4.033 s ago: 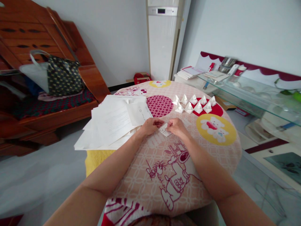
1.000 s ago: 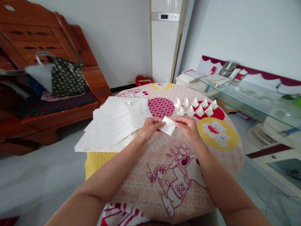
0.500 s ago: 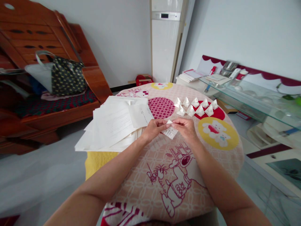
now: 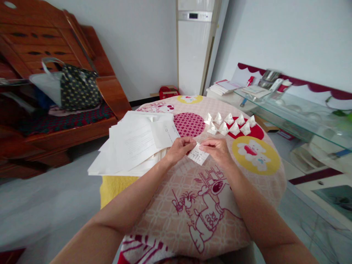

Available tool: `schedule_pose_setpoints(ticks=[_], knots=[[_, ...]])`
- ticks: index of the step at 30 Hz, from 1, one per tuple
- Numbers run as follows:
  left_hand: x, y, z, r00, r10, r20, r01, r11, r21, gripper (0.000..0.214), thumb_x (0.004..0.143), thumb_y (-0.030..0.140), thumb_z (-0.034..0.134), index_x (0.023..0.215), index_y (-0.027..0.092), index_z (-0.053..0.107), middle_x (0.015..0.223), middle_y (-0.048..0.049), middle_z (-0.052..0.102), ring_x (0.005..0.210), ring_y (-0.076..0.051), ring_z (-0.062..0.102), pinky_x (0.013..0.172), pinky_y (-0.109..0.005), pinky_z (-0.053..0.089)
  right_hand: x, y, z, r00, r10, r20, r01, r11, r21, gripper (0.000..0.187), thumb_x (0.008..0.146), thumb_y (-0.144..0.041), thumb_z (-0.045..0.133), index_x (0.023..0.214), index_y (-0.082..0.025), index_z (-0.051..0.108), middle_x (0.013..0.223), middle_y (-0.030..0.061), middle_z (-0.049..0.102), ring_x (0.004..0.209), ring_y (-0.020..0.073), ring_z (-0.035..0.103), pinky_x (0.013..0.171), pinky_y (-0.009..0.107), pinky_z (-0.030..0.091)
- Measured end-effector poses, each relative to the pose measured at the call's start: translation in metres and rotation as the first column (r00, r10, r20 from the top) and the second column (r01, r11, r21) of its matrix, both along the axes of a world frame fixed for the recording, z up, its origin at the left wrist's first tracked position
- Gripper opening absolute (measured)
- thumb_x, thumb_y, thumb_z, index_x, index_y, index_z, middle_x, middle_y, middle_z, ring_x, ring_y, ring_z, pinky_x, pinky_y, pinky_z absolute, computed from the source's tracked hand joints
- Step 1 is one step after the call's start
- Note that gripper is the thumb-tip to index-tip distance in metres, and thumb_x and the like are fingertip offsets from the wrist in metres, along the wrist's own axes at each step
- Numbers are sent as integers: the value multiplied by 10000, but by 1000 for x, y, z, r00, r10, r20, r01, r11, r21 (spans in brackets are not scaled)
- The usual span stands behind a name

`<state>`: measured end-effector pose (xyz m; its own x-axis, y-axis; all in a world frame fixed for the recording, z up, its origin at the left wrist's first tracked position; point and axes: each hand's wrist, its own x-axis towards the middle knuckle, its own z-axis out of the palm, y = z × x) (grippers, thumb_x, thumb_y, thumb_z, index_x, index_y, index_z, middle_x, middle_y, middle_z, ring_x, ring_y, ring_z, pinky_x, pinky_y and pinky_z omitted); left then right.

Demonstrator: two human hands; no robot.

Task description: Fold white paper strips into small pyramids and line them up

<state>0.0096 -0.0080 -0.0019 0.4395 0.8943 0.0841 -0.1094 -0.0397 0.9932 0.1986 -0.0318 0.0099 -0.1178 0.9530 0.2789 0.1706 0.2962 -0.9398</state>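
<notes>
A black patterned bag (image 4: 79,88) sits on the wooden bench (image 4: 107,97) near a tall white cabinet unit (image 4: 192,55).

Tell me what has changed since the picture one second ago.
The left hand and right hand have drawn closer together, their grip shifting from the sides of the small paper to its far end. Both hold it, as before. The nine folded paper pieces and paper stack stay put.

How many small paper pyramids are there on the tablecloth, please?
9 paper pyramids stand beyond the right hand, on the tablecloth: five in the far row, four in the near row, on and left of the red circle. None appears hidden.
</notes>
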Motion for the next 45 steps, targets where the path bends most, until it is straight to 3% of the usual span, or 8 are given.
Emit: schedule_pose_setpoints(ticks=[3,7,29,35,40,45], knots=[[-1,-1,3,1000,-16,9,16,999,-52,370,745,471,773,769,117,669,662,-7,639,572,-94,560,565,-221,444,-1,2,-3,997,-25,-69,18,994,-104,158,667,-328,812,686,-196,727,651,6,682,595,150,596,543,270,469],[-1,-3,6,1000,-12,-9,12,998,-68,321,732,407,778,783,98,709,653,-18,665,557,-89,573,559,-215,461,-2,3,-8,993,-62,-103,45,986,-159,174,635,-318,817,662,-191,701,617,-3,666,555,137,577,511,254,452],[2,-6,3,1000,29,-9,-29,998,-50,204,753,306,750,756,102,746,633,-23,676,549,-84,575,554,-200,466,-8,-1,-8,983,-170,-68,154,968,-197,167,620,-326,782,632,-179,703,598,6,655,534,136,551,491,254,423],[4,-5,-1,993,80,-87,-75,995,61,265,754,367,756,701,110,719,590,-7,636,532,-83,549,527,-194,444,-11,-1,-11,980,-192,-51,179,965,-191,168,634,-335,758,628,-183,689,560,-6,613,524,135,527,480,256,398],[4,-2,-4,973,130,-193,-103,984,143,236,769,326,688,662,117,697,559,-1,613,513,-84,534,498,-192,412,-11,-2,-9,983,-147,-108,114,957,-269,183,614,-325,789,655,-185,679,579,-6,632,529,132,550,494,253,416],[1,-2,2,956,70,-286,-33,990,134,224,760,310,665,640,122,684,516,15,572,483,-77,491,470,-196,346,-4,-2,-6,992,6,-125,-54,922,-384,213,610,-332,799,724,-169,722,654,20,697,567,138,601,531,252,454]])
